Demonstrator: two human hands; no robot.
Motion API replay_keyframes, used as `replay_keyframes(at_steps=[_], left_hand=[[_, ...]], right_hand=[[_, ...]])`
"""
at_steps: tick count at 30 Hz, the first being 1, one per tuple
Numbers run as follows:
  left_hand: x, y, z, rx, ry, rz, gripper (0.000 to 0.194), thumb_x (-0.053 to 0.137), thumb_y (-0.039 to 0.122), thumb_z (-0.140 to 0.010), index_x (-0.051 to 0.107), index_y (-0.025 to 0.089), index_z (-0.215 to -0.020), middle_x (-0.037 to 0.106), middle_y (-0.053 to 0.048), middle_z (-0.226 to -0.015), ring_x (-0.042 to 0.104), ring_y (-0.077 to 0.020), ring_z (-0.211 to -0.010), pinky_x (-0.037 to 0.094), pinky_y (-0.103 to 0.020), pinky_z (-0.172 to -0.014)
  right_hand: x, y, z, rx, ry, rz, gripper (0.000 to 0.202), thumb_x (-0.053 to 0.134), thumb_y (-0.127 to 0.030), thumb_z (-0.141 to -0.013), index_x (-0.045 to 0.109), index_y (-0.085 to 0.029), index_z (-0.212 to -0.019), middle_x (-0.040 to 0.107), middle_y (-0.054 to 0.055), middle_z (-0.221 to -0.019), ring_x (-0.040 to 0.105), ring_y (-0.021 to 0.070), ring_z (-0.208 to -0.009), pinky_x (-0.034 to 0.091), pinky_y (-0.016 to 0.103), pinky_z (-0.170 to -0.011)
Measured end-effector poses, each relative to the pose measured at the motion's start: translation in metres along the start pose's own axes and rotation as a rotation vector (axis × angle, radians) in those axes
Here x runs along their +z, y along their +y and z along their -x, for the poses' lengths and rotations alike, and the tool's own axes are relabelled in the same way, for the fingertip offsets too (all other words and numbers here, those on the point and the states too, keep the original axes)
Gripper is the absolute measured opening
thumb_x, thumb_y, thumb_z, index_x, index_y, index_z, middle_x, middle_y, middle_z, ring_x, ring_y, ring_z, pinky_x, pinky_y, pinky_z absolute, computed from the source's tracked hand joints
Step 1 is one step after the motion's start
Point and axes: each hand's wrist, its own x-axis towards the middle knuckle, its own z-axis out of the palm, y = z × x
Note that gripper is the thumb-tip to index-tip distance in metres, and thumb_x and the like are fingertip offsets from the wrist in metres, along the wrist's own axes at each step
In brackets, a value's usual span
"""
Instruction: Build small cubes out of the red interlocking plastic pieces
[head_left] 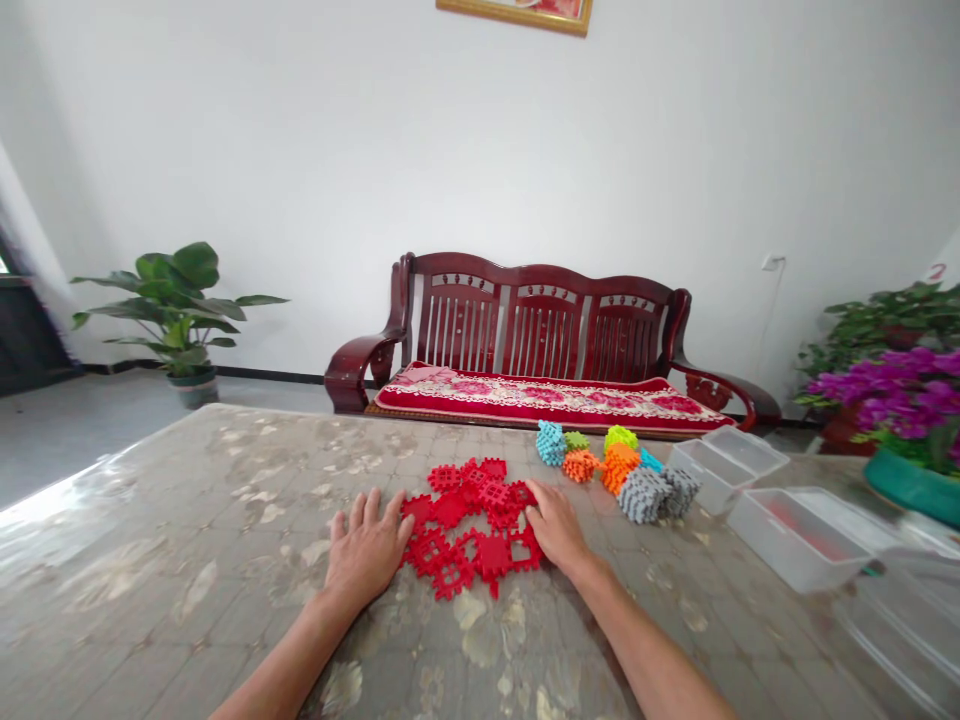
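Several red interlocking plastic tiles [493,553] with notched edges lie in a loose, overlapping heap on the patterned tablecloth [247,560]. Some tiles are solid squares, others have cut-out middles. My left hand [367,545] rests flat at the heap's left edge, fingers spread, the thumb side against the tiles. On the opposite side, my right hand [555,525] lies beside the heap with its fingertips at the outer tiles. It appears to hold nothing, and its lower fingers are partly hidden.
Sorted stacks of interlocking tiles stand at the back right: blue [550,443], orange [619,468] and grey [645,496]. Clear plastic boxes [799,540] sit farther right, near a teal flowerpot [911,488]. A wooden bench [544,330] stands beyond the table.
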Motion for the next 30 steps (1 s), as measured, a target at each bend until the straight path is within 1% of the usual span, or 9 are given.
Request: replay_keyframes(at_steps=[2,7,10,13,15,20,24,28,30], left_hand=[[-0.001,0.001,-0.004,0.015,-0.002,0.006,0.053,0.035,0.042,-0.098,0.048,0.025,-0.146,0.043,-0.018,-0.155,0.036,-0.0350,-0.145,0.025,-0.056,-0.115],[0.004,-0.001,-0.011,0.020,0.019,-0.013,0.052,0.035,0.043,-0.098,0.048,0.027,-0.146,0.045,-0.015,-0.155,0.038,-0.0330,-0.145,0.028,-0.055,-0.116],[0.007,-0.004,-0.012,0.037,0.033,-0.034,0.051,0.035,0.043,-0.098,0.049,0.028,-0.145,0.045,-0.015,-0.155,0.040,-0.0333,-0.144,0.030,-0.055,-0.115],[0.008,-0.004,-0.011,0.051,0.040,-0.037,0.050,0.036,0.042,-0.099,0.050,0.027,-0.145,0.045,-0.015,-0.154,0.040,-0.0339,-0.143,0.031,-0.055,-0.114],[0.007,-0.004,-0.011,0.045,0.044,-0.035,0.050,0.037,0.042,-0.098,0.050,0.027,-0.144,0.046,-0.016,-0.154,0.040,-0.0342,-0.143,0.031,-0.055,-0.114],[0.006,-0.003,-0.013,0.035,0.045,-0.028,0.049,0.038,0.042,-0.098,0.052,0.027,-0.143,0.047,-0.015,-0.152,0.041,-0.0341,-0.142,0.031,-0.055,-0.114],[0.006,-0.003,-0.013,0.028,0.046,-0.029,0.049,0.038,0.044,-0.098,0.052,0.028,-0.143,0.048,-0.014,-0.152,0.042,-0.0330,-0.141,0.030,-0.053,-0.115],[0.005,-0.003,-0.014,0.019,0.031,-0.034,0.050,0.036,0.045,-0.098,0.051,0.029,-0.143,0.047,-0.014,-0.153,0.041,-0.0323,-0.142,0.030,-0.053,-0.115],[0.004,-0.002,-0.014,0.020,0.029,-0.039,0.050,0.036,0.045,-0.098,0.051,0.029,-0.143,0.047,-0.014,-0.153,0.041,-0.0320,-0.142,0.030,-0.053,-0.115]], right_hand=[[0.003,0.000,-0.002,-0.006,-0.009,-0.021,0.050,0.046,-0.017,-0.084,0.064,-0.022,-0.131,0.059,0.005,-0.142,0.051,0.0226,-0.133,0.035,0.039,-0.115],[0.005,0.015,-0.005,0.005,0.104,-0.155,0.058,0.056,-0.015,-0.072,0.064,-0.021,-0.129,0.066,0.006,-0.130,0.057,0.0237,-0.123,0.040,0.039,-0.111],[0.000,0.023,-0.012,-0.050,0.059,-0.167,0.058,0.058,-0.015,-0.069,0.066,-0.020,-0.126,0.067,0.006,-0.130,0.057,0.0253,-0.124,0.038,0.041,-0.112],[-0.004,0.026,-0.017,-0.087,-0.009,-0.146,0.052,0.062,-0.020,-0.072,0.069,-0.021,-0.124,0.069,0.007,-0.125,0.057,0.0276,-0.122,0.040,0.044,-0.110],[-0.004,0.026,-0.018,-0.096,0.002,-0.155,0.051,0.063,-0.022,-0.073,0.068,-0.022,-0.124,0.069,0.007,-0.123,0.058,0.0275,-0.119,0.041,0.044,-0.108],[0.001,0.030,-0.018,-0.091,0.125,-0.254,0.057,0.067,-0.017,-0.067,0.066,-0.021,-0.123,0.066,0.008,-0.117,0.061,0.0240,-0.113,0.046,0.038,-0.103],[0.001,0.037,-0.019,-0.071,0.249,-0.308,0.052,0.064,-0.011,-0.062,0.069,-0.023,-0.112,0.065,0.005,-0.109,0.062,0.0229,-0.106,0.049,0.037,-0.099],[-0.006,0.044,-0.020,-0.124,0.323,-0.314,0.027,0.055,-0.013,-0.071,0.071,-0.023,-0.090,0.066,0.005,-0.093,0.063,0.0228,-0.094,0.052,0.037,-0.090],[-0.008,0.047,-0.021,-0.154,0.367,-0.315,0.028,0.049,-0.011,-0.073,0.071,-0.023,-0.088,0.066,0.006,-0.093,0.063,0.0229,-0.095,0.053,0.038,-0.090]])
